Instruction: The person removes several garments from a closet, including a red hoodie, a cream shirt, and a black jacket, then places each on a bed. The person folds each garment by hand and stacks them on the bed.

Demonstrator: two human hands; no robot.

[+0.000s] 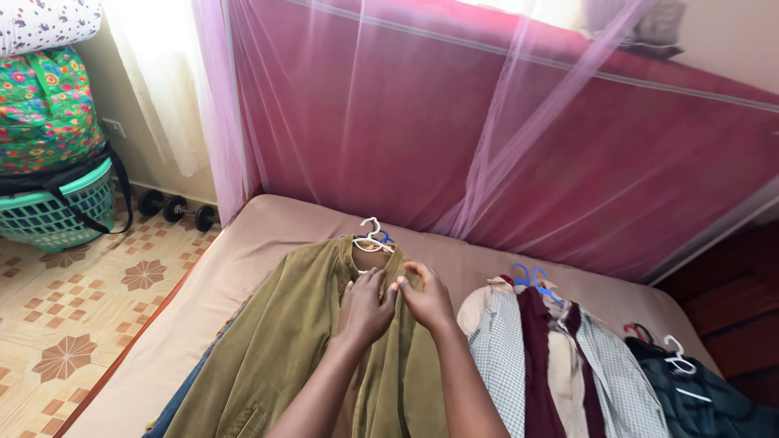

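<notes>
Both hands up at the collar of the olive corduroy shirt

My left hand (pixel 365 307) and right hand (pixel 428 300) sat side by side, fingers pinched narrow on the front placket of the olive corduroy shirt (pixel 284 357), which lay flat on the bed (pixel 268 223) on a white hanger (pixel 372 237). Just to the right were a checked shirt (pixel 503 341) with a maroon one (pixel 540 365) on blue hangers (pixel 527 277), then a dark shirt (pixel 698 397).

Soft daylight from the window behind — sharp, mild edge distortion.
</notes>
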